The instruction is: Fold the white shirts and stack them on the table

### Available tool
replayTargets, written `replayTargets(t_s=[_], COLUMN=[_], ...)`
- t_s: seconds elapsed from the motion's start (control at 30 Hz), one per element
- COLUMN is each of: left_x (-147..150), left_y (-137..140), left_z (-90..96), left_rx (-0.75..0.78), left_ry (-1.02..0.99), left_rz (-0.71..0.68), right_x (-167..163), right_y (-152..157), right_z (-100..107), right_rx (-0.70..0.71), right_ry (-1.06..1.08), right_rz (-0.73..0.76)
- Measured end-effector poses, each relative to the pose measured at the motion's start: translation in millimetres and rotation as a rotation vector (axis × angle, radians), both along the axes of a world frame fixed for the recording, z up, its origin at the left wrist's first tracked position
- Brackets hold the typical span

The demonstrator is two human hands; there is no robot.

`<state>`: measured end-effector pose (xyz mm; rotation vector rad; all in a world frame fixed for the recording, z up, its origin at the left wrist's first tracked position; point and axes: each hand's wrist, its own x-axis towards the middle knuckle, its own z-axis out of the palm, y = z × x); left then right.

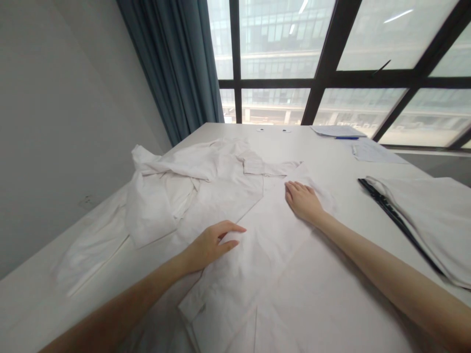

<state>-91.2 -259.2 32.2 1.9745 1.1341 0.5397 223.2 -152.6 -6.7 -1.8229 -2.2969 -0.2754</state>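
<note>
A white coat [265, 255] lies spread over the white table, its collar [263, 166] toward the window and its lower part running out of the bottom of the view. My left hand [211, 242] rests on the coat near its front edge, thumb and fingers apart, with no cloth visibly pinched. Farther up and to the right, my right hand [303, 198] lies flat on the cloth just below the collar. Bunched, wrinkled fabric with a sleeve [150, 211] is folded over on the left side.
To the right lies a folded white cloth [427, 211] with a black strip along its edge. Papers [338, 131] and a blue pen [346, 138] are at the table's far right. A blue curtain [180, 63] hangs beside the window, and a wall borders the left.
</note>
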Motion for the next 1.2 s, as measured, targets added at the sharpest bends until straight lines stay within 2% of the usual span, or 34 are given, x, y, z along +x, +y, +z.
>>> replayTargets(t_s=[0.1, 0.2, 0.27, 0.33, 0.5, 0.63, 0.7, 0.77, 0.87, 1.0, 1.07, 1.2], left_x=[-7, -13, -16, -19, -25, -29, -31, -33, -36, -40, -41, -39], left_y=[-5, -11, -17, -25, -42, -46, -45, -43, -42, -42, -43, -46], left_z=[16.5, 32.3, 39.0, 41.0, 29.2, 19.8, 19.3, 20.5, 20.3, 10.8, 4.5, -2.3], left_rx=[-0.054, -0.193, -0.311, -0.355, -0.217, -0.131, -0.095, -0.073, -0.052, 0.015, 0.131, 0.485], left_ry=[0.121, 0.23, 0.239, 0.217, 0.176, 0.097, 0.07, 0.062, 0.082, 0.144, 0.187, 0.25], left_rz=[-0.066, -0.086, -0.108, -0.107, 0.056, 0.154, 0.163, 0.157, 0.158, 0.123, 0.067, -0.012], right_x=[16, 32, 39, 42, 39, 32, 31, 33, 40, 44, 44, 40], right_y=[-1, 5, 8, 10, -11, -54, -74, -87, -90, -85, -84, -89], right_z=[-5, -6, -5, -2, 8, 11, 9, 5, 0, -3, -3, 2], right_rx=[-0.025, -0.036, -0.034, -0.024, 0.02, 0.038, 0.039, 0.042, 0.06, 0.066, 0.067, 0.09], right_ry=[0.032, 0.049, 0.056, 0.062, 0.07, 0.105, 0.138, 0.176, 0.242, 0.279, 0.262, 0.225], right_rz=[-0.026, -0.045, -0.051, -0.054, -0.033, 0.144, 0.234, 0.257, 0.231, 0.238, 0.248, 0.273])
